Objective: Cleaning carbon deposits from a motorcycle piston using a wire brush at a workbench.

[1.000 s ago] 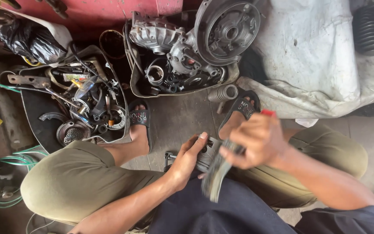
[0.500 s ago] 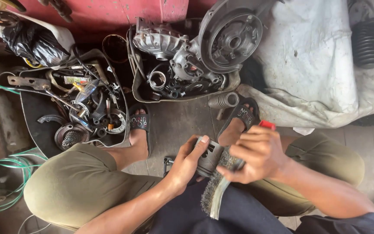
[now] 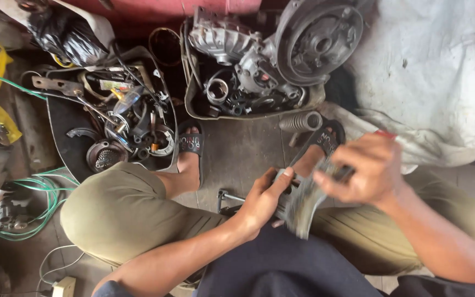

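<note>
Head view: looking straight down at a person who is squatting on a concrete floor, both hands working between the knees.
Left hand: the left hand is closing around a small dark metal part, thumb lying along its top; most of the part is hidden under the palm.
Right hand: the right hand is gripping the handle of a wire brush, fingers curled shut; a bit of red is showing at the handle's far end.
Brush and part: the bristle end is blurred and seems to be touching the metal part just beside the left thumb, though the contact itself is hard to make out.
Below the hands: a thin metal rod is lying on the floor just left of the left hand.
Feet: two black sandals are resting on the floor, one on either side of the bare patch ahead of the hands.
Near the right foot: a ribbed coil spring is lying just beside the sandal.
Ahead, centre: a shallow tray is holding grey engine castings and a round engine cover.
Ahead, left: a dark tray is carrying rings, brackets and loose small parts.
Far left: green wires are looping over the floor.
Right: a white cloth is bunching beside the right knee.
</note>
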